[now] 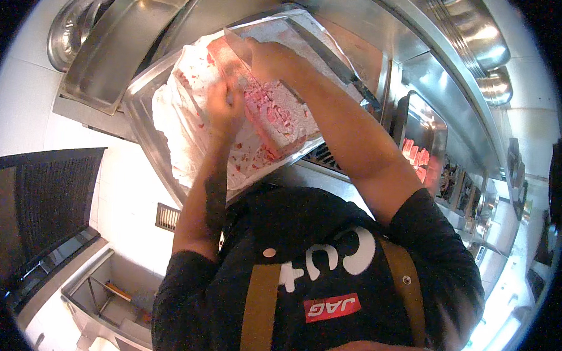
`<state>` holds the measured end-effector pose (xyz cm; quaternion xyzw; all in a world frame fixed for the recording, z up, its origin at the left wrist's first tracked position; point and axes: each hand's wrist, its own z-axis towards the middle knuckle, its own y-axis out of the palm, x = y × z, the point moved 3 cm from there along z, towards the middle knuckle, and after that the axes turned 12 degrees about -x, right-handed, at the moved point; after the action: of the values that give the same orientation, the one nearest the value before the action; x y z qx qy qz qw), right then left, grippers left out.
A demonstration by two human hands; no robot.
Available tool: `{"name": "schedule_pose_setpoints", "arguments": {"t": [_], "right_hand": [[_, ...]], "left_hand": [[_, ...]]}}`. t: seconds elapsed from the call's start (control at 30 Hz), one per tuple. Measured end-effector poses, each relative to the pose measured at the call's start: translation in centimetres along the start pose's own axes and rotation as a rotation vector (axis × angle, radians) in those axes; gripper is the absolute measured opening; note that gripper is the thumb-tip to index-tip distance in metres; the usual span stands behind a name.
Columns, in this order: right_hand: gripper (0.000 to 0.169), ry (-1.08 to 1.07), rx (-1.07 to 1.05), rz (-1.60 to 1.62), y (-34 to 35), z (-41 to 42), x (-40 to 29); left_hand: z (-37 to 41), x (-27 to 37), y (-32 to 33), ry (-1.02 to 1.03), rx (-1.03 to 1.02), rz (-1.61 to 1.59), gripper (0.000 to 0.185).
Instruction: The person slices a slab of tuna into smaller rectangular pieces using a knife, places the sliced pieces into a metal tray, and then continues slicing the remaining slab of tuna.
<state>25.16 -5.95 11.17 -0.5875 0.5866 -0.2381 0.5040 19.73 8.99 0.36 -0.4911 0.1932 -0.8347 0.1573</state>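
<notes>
A long pink-and-white slab of food [259,123], crumbly on top, lies across crumpled white paper [171,120] on a large metal sheet tray [144,96]. My right hand [269,59] grips a broad-bladed knife [234,39] at the far part of the slab. The fingers hide its handle, and the blade's edge is blurred. Curled against the slab's left side, my left hand [225,99] sits close to the blade, its fingertips partly blurred. Red crumbs are scattered over the paper around both hands. To the right of my right hand, a second long knife [327,54] with a black handle rests on the paper.
A deep steel pan [125,40] stands left of the tray, beside round metal lids or bowls [77,29]. On the right, a dark tray [425,111] holds several red-and-white pieces [415,154] near stove burners [450,177]. Stacked steel bowls [476,34] sit on a shelf above.
</notes>
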Motion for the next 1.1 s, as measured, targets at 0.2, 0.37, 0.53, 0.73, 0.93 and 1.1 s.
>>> {"name": "schedule_pose_setpoints", "arguments": {"t": [0.2, 0.37, 0.53, 0.73, 0.93, 1.1], "right_hand": [[0.074, -0.045, 0.332, -0.118, 0.1, -8.9, 4.4], [0.059, 0.522, 0.023, -0.002, 7.5, -9.6, 13.1], [0.058, 0.285, 0.285, -0.01, 9.8, -9.6, 15.1], [0.062, 0.474, 0.516, -0.041, 8.3, -20.9, 24.7], [0.052, 0.2, 0.481, 0.288, 9.1, -23.8, 26.0], [0.043, 0.196, 0.585, 0.189, 6.9, -27.8, 22.8]], "left_hand": [[-11.2, 2.3, -0.9, -0.19, -0.547, 0.135, 0.021], [-14.2, 8.6, 1.6, -0.142, -0.752, 0.222, 0.035], [-18.0, 11.8, 3.9, 0.117, -0.604, 0.381, 0.033], [-22.1, 8.4, 3.7, 0.12, -0.409, 0.466, 0.019], [-21.8, 6.4, 2.8, 0.151, -0.427, 0.607, 0.013], [-21.9, 7.1, 1.7, 0.115, -0.401, 0.563, 0.009]]}}
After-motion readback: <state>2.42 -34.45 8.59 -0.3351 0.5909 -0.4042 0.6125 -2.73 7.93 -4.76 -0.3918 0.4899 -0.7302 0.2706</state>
